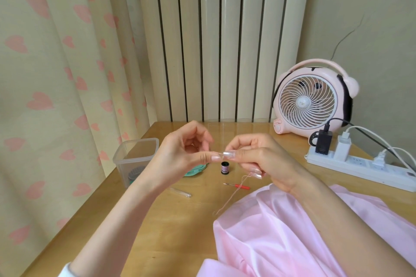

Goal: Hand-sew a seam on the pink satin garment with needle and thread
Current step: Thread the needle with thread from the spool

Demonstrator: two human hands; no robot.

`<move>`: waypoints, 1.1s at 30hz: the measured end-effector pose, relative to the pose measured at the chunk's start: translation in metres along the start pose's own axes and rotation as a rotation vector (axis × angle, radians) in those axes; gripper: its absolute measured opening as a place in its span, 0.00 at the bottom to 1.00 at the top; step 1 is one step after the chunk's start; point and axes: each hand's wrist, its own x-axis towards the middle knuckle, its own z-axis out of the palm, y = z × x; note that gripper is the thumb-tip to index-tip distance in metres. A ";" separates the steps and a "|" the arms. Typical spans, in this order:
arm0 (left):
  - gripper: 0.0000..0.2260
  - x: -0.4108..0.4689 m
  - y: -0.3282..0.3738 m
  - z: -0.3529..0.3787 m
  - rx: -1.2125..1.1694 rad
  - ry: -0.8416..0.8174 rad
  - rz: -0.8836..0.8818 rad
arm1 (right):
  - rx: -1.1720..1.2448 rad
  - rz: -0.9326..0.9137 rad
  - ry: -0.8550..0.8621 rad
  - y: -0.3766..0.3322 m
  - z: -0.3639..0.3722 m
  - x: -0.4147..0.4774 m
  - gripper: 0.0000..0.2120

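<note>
Two grips are up off the pale wooden bench (175, 227), almost fingertip to fingertip. The right grip (254, 156) pinches a pale pink thread (226, 201) between thumb and forefinger. The slack hangs from its lower fingers toward the edge of the glossy pink satin garment (292, 236), which lies heaped at the near right of the bench under the right forearm. The left grip (186, 153) is clenched thumb to forefinger on what I take for a thin needle (218, 152).

The fault I fear most is that needle slipping out of so light a pinch. It would drop onto the bench or into the satin folds, where it would be hard to find. The thread end may also fray or miss the eye if either grip wavers. The hanging tail runs close by the red-handled seam ripper (238, 186) and could snag on it. Satin is slippery, and I judge the heap could slide toward the near edge if the forearm drags it.

From my station the needle is only a faint bright sliver. I cannot see its eye, nor tell whether the thread is through it. I cannot tell whether the tail's far end is fixed to the cloth. The garment is cut off at the bottom and right edges, and no seam shows.
</note>
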 end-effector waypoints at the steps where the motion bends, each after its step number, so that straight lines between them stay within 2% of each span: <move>1: 0.15 0.000 -0.001 -0.001 0.125 -0.006 0.042 | -0.025 -0.005 0.001 0.000 0.000 -0.001 0.04; 4: 0.10 -0.001 -0.001 -0.002 0.409 -0.027 0.146 | -0.101 -0.028 0.024 0.001 0.003 -0.001 0.05; 10: 0.05 -0.001 -0.001 0.000 0.433 -0.046 0.140 | -0.200 -0.118 0.166 0.005 0.008 0.003 0.07; 14: 0.03 -0.001 -0.001 0.003 0.456 -0.029 0.149 | -0.216 -0.154 0.177 0.006 0.007 0.004 0.10; 22: 0.09 0.001 -0.011 0.001 0.635 0.188 -0.012 | -0.418 -0.289 0.082 0.007 0.009 0.003 0.07; 26: 0.11 0.002 -0.014 0.003 0.674 0.195 -0.107 | -0.540 -0.343 0.106 0.019 0.011 0.008 0.06; 30: 0.07 0.003 -0.023 0.007 0.782 0.209 -0.186 | -0.577 -0.309 0.133 0.026 0.008 0.012 0.07; 33: 0.03 0.004 -0.037 -0.009 0.854 0.364 -0.260 | -0.520 -0.276 0.095 0.024 0.004 0.011 0.06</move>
